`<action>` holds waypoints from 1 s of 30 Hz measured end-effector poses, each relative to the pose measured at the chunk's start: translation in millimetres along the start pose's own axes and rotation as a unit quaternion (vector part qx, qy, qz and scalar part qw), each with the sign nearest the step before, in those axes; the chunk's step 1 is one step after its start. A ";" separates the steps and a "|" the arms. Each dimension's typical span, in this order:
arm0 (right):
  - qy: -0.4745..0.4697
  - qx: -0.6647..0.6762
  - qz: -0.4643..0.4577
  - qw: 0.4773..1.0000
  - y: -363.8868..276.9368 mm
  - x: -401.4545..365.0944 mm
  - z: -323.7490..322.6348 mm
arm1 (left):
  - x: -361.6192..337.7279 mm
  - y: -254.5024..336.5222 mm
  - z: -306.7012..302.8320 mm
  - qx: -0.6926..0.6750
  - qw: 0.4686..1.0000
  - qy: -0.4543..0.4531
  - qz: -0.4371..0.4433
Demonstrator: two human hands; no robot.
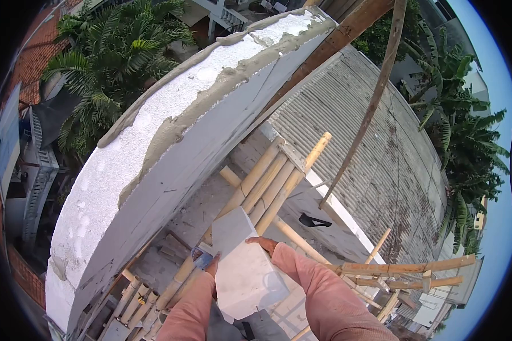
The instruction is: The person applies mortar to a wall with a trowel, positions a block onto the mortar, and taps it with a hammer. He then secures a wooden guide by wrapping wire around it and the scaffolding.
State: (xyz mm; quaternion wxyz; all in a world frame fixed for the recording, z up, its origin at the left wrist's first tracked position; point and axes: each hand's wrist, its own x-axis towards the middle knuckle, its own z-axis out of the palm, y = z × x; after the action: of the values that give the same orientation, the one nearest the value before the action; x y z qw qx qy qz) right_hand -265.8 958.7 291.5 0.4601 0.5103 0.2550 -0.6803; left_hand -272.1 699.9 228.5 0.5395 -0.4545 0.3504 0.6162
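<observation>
A large pale lightweight concrete block (242,275) is held tilted in front of my body, above the bamboo platform. My left hand (212,266) is closed against its left side, with most of the fingers hidden. My right hand (263,244) grips its right edge, the fingers bent over the upper face. To the left rises a white block wall (170,105). Grey mortar (210,94) lies in ridges along both edges of its top, and the lower stretch of the top is bare. A small blue-and-white item (202,257) shows beside my left hand.
Bamboo poles (267,184) form the scaffold under and ahead of me. A wooden beam (330,48) leans by the wall's far end, and a thin pole (363,111) slants across the corrugated roof (364,108). A black object (314,221) lies below the scaffold. Beyond the wall is a drop towards palms (122,62).
</observation>
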 end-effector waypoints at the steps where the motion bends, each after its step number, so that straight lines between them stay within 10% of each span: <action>1: -0.006 0.014 0.003 1.000 2.9 -13.6 -1.8 | -7.0 -6.8 2.9 0.002 1.000 -0.015 -0.005; 12: 0.237 -0.162 -0.202 0.936 41.6 -324.5 34.3 | -160.0 -85.1 158.5 0.063 0.969 -0.227 -0.073; 20: 0.505 -0.383 -0.383 0.672 196.8 -536.1 108.1 | -309.9 -95.7 244.1 0.199 0.875 -0.431 -0.091; 23: 0.531 -0.415 -0.454 0.583 255.6 -583.5 144.7 | -367.8 -76.4 263.9 0.383 0.785 -0.481 -0.078; 30: 0.569 -0.503 -0.503 0.413 292.0 -659.0 217.6 | -484.8 -61.0 267.0 0.363 0.773 -0.514 0.086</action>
State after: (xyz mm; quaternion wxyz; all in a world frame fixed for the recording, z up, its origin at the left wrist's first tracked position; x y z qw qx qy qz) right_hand -70.3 891.6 1015.5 -0.0408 0.2380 0.9658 -0.0942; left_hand -258.3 788.7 778.0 0.7086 0.1916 0.2565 0.6288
